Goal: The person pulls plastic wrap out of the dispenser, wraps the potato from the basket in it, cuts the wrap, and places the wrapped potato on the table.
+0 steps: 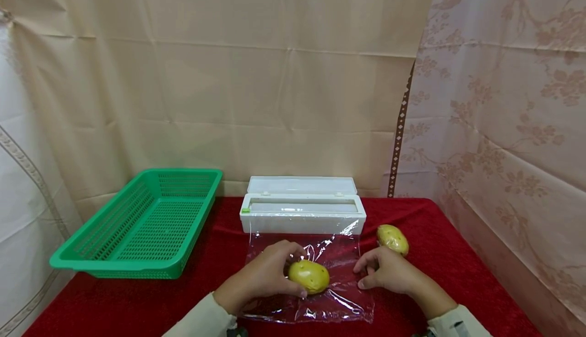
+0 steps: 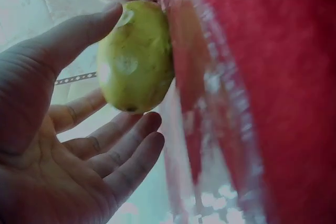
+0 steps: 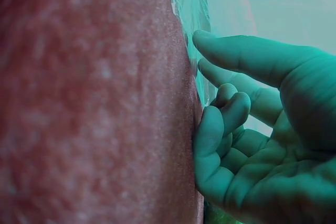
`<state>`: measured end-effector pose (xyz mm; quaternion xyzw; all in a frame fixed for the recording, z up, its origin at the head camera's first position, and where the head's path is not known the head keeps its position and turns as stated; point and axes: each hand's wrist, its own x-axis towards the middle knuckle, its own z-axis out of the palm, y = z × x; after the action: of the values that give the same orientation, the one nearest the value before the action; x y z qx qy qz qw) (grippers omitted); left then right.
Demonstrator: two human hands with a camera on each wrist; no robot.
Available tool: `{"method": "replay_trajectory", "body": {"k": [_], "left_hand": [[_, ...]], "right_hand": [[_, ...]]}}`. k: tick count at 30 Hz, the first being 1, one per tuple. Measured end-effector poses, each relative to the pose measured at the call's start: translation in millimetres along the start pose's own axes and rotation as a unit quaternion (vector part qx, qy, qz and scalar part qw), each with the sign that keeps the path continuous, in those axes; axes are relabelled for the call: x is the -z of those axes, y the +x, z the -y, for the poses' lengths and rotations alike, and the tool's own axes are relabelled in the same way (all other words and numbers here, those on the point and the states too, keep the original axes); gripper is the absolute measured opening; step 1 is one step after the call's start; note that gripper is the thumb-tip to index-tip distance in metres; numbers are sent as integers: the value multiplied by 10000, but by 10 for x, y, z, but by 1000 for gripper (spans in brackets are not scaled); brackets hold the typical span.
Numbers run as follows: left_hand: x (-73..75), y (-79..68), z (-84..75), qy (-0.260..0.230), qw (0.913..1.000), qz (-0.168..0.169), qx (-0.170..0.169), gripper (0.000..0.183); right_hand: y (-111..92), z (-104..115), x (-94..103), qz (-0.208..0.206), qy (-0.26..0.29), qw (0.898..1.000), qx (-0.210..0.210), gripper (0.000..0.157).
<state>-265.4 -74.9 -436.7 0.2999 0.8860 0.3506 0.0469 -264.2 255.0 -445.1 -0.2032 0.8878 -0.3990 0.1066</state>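
A yellow potato lies on a sheet of clear plastic wrap drawn out over the table. My left hand holds the potato from its left side, thumb at the front and index finger behind; in the left wrist view the other fingers are spread loosely. At the sheet's right edge is my right hand, thumb and index finger slightly apart, the remaining fingers curled inward. No film shows clearly between them. The wrap comes from a white dispenser box with its lid raised.
Another potato, shiny as if wrapped in film, lies just beyond my right hand. A green plastic basket stands at the left. Red cloth covers the table, and curtains hang behind and at both sides.
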Motion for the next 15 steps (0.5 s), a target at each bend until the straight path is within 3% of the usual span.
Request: {"method": "replay_trajectory", "body": {"k": [8,15], "left_hand": [[178,5,1,-146,9988,475,-3,83],[361,-113,76,397,9977,482,-245,58]], "right_hand": [[-76,-4,67,18,-105,9999,111,26],[-75,186,-12,301,-211,9971,659,26]]}}
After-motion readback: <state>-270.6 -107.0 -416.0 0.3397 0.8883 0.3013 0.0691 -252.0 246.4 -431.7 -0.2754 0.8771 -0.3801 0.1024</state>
